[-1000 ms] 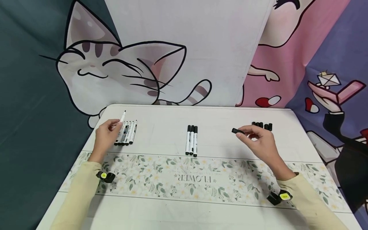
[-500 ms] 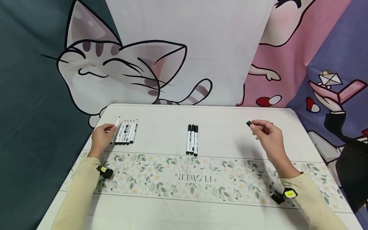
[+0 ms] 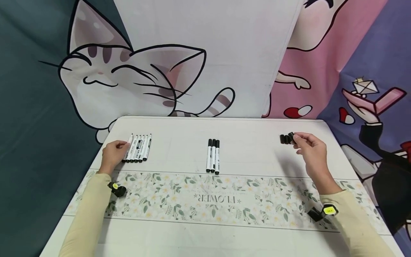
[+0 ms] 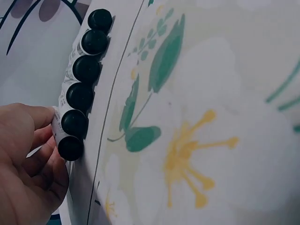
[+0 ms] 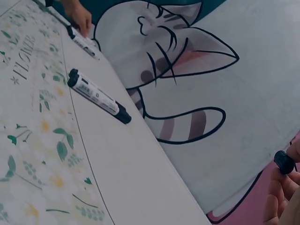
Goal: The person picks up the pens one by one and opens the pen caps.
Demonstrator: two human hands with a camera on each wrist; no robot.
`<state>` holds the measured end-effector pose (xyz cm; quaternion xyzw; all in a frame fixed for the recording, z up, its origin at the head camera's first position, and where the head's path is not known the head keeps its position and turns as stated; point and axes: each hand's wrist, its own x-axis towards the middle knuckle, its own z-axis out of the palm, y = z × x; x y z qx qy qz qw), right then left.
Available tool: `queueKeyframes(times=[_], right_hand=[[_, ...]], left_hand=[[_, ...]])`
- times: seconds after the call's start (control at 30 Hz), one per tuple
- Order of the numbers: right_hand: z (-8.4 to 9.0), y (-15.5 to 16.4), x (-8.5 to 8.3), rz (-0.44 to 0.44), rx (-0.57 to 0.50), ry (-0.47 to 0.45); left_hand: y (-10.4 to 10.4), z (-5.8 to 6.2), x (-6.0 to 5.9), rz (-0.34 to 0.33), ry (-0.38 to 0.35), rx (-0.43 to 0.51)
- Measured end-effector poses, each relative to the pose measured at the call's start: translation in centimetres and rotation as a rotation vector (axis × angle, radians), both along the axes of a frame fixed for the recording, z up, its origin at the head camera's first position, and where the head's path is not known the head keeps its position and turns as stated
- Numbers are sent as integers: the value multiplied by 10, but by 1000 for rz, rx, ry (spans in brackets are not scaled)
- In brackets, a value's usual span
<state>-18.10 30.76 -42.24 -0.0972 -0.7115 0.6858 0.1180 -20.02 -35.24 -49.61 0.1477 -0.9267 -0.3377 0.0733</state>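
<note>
Six uncapped markers (image 3: 138, 148) lie parallel, tips pointing away, left hand (image 3: 113, 152) touching.

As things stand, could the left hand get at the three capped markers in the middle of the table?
Probably yes. The left hand rests by the uncapped markers, and only bare table lies between that row and the three capped markers. Nothing blocks a sideways reach.
</note>
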Motion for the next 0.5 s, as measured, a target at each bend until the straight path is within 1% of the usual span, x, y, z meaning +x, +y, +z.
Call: queueKeyframes(times=[0.13, 0.33, 0.43, 0.5], right_hand=[[0, 9, -4, -50, -7, -19], [1, 23, -12, -101, -30, -31], [1, 30, -16, -128, -5, -30], [0, 35, -19, -148, 44, -32]], left_hand=[[-2, -3, 0, -2, -10, 12], [-5, -6, -1, 17, -25, 14], [-4, -5, -1, 20, -29, 9], [-2, -2, 0, 22, -24, 4]])
